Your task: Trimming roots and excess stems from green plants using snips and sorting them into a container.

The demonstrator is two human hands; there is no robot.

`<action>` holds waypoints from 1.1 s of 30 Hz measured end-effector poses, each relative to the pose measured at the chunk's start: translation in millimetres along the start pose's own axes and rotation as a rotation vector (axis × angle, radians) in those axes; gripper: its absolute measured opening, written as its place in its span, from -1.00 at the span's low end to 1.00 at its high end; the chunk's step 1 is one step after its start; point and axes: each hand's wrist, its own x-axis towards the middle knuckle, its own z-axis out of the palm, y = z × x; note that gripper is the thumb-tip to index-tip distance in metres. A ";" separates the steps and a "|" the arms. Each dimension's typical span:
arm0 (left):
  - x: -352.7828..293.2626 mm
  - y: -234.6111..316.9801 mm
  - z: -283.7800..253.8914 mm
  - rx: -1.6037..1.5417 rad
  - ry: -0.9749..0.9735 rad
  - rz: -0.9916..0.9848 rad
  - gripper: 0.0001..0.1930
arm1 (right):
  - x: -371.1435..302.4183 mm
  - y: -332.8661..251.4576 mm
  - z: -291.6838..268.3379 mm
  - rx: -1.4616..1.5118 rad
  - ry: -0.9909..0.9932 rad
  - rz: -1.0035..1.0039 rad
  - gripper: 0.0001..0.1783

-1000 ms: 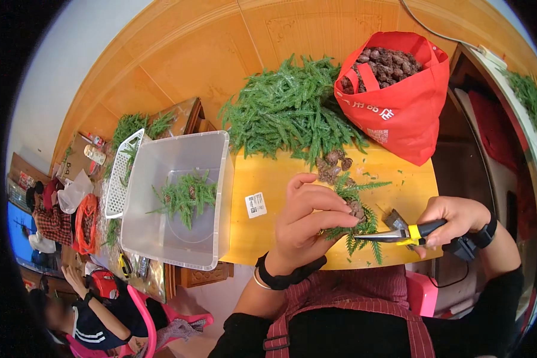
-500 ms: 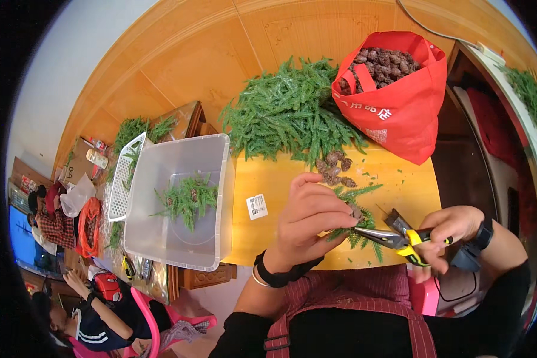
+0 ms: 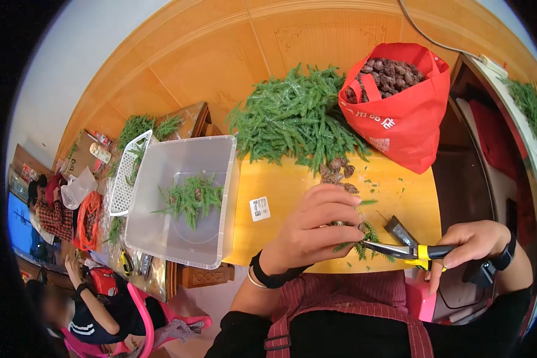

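Note:
My left hand (image 3: 316,224) is closed around a pine cone and a green sprig (image 3: 369,238), its needles poking out past my fingers. Long-nose pliers (image 3: 420,252) with black and yellow handles are in my right hand (image 3: 468,244), their jaws up against the sprig beside my left fingertips. What exactly the jaw tips grip is too small to make out. Just beyond my left hand lie several loose pine cones (image 3: 337,170) on the yellow tabletop (image 3: 280,238). A dark flat tool (image 3: 400,230) rests behind the pliers.
At the back is a big heap of green sprigs (image 3: 298,119). Right of it stands a red bag (image 3: 406,131) full of pine cones. A clear plastic bin (image 3: 230,197) with decorated greenery inside stands on the left, next to a white basket (image 3: 125,179). Another person (image 3: 101,310) sits at lower left.
My right hand has turned, bringing the pliers nearly level. My left fingers have closed further over the cone and sprig, hiding more of them. The view has shifted slightly.

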 end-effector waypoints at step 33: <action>-18.1 -1.6 4.4 -0.476 0.267 -0.348 -0.82 | -5.5 -35.7 37.3 -0.595 0.723 -0.333 -0.78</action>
